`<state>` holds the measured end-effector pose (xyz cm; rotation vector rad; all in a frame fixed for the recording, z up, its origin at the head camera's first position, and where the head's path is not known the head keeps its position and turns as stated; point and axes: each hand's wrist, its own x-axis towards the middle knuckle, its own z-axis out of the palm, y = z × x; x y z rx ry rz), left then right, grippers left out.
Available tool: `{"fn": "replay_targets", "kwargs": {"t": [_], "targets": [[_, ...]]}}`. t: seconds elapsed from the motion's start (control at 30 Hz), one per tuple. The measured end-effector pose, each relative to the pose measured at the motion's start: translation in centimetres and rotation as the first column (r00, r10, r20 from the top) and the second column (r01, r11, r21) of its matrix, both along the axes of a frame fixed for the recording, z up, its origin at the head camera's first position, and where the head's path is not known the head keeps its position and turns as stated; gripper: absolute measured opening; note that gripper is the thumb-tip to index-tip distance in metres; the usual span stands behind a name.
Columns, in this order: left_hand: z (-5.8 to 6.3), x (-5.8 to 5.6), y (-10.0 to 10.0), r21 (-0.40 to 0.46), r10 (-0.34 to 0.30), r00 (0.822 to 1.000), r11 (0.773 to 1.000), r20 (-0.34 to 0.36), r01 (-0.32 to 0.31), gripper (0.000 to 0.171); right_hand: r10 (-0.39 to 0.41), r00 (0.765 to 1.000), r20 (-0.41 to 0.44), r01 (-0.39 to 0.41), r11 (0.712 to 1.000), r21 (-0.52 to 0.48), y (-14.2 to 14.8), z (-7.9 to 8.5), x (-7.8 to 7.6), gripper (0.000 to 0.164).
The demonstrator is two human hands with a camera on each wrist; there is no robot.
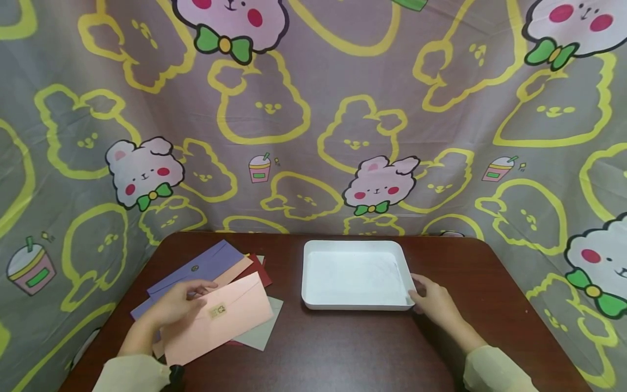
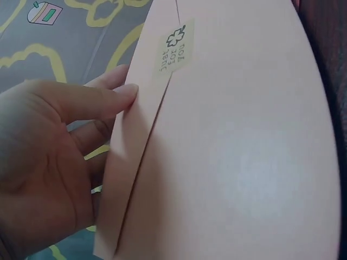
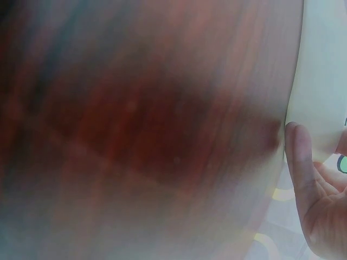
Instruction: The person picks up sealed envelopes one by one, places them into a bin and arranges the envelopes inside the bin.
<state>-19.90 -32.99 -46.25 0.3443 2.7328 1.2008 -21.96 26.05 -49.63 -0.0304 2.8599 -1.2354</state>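
Note:
My left hand (image 1: 178, 302) pinches a pink envelope (image 1: 220, 321) by its upper long edge, tilted up over other envelopes. In the left wrist view the thumb (image 2: 100, 103) lies on the flap side of this envelope, near a small clover sticker (image 2: 174, 49) reading "just for you"; the other fingers go behind it. At the right end of a shallow white tray (image 1: 355, 277), my right hand (image 1: 433, 299) holds the rim between thumb and fingers. The right wrist view shows that hand (image 3: 325, 200) against the tray's pale wall (image 3: 322, 70).
Beneath and behind the pink envelope lie a purple envelope (image 1: 201, 267), a dark red one (image 1: 259, 272) and a grey-green one (image 1: 264, 326), overlapping. The dark brown table (image 1: 343, 354) ends at a patterned curtain (image 1: 313, 136) behind and at both sides.

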Motion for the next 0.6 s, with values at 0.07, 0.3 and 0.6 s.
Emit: {"fn": "replay_targets", "kwargs": {"t": [0.07,0.3,0.6], "targets": [[-0.18,-0.06,-0.1,0.004,0.0,1.0,1.0,-0.01,0.0,0.03,-0.001,1.0,0.002,0.001,1.0,0.002,0.01,-0.01,0.02,0.05],[-0.61,-0.13,0.0,0.03,0.023,1.0,0.999,-0.005,-0.023,0.026,0.002,1.0,-0.001,-0.002,1.0,-0.001,0.04,-0.04,0.01,0.05],[-1.0,-0.18,0.11,0.063,0.045,0.987,0.996,0.156,-0.056,0.047,-0.001,1.0,0.011,0.001,1.0,-0.009,0.01,0.0,0.01,0.051]]}}
